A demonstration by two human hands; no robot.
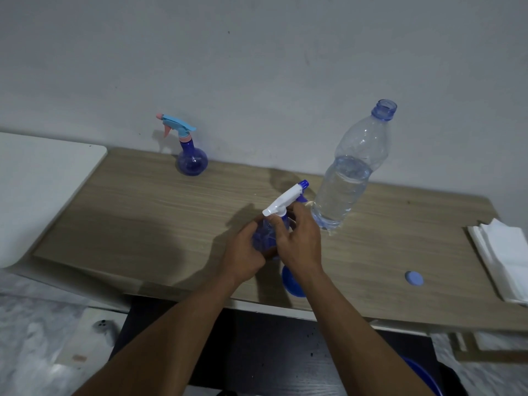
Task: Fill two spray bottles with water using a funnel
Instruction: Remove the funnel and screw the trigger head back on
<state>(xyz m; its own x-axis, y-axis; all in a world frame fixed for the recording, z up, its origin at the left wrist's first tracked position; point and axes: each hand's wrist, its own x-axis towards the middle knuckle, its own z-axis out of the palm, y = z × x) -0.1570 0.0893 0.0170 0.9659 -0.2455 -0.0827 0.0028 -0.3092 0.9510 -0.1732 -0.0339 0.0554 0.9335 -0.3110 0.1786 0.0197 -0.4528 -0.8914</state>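
Head view: left hand (pixel 245 252) is gripping the blue body of the white-headed spray bottle (pixel 283 202); right hand (pixel 298 241) is pinching its collar with curled fingers. Blue funnel (pixel 293 284) is lying under the right wrist. Uncapped water bottle (pixel 348 178) is standing just right of the fingertips. Pink-nozzled spray bottle (pixel 191 158) is standing well beyond them, leftward, on the wooden tabletop (pixel 143 210).

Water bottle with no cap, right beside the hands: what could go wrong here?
The right hand, gripping the spray bottle, is close to the uncapped water bottle and could knock it over, spilling water. The funnel lies under the right wrist near the table edge and might get swept off.
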